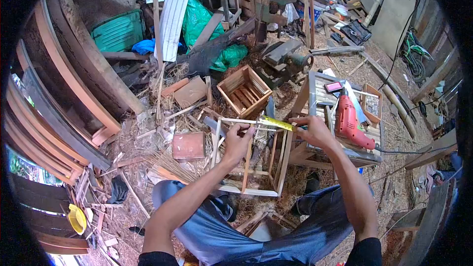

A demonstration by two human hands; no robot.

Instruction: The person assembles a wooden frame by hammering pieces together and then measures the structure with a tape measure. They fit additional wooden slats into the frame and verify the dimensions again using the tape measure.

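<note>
A light wooden frame [245,188] of thin strips stands between my knees. My left hand [237,144] is closed, its fingers pinched at the upper strip of this frame. Stretched along the same strip is a yellow tape measure [277,122]. My right hand [316,130] grips the tape's right end between thumb and fingers; the palm hides part of it. Just beyond the frame sits a slatted wooden crate [245,91], open side up.
A red power drill [351,122] lies on a slatted wooden stand [315,103] at right, its cord running right. A pink-topped small box [333,86] is beside it. A reddish block [188,145] lies at left. Curved timbers [74,64] line the left side. Shavings cover the floor.
</note>
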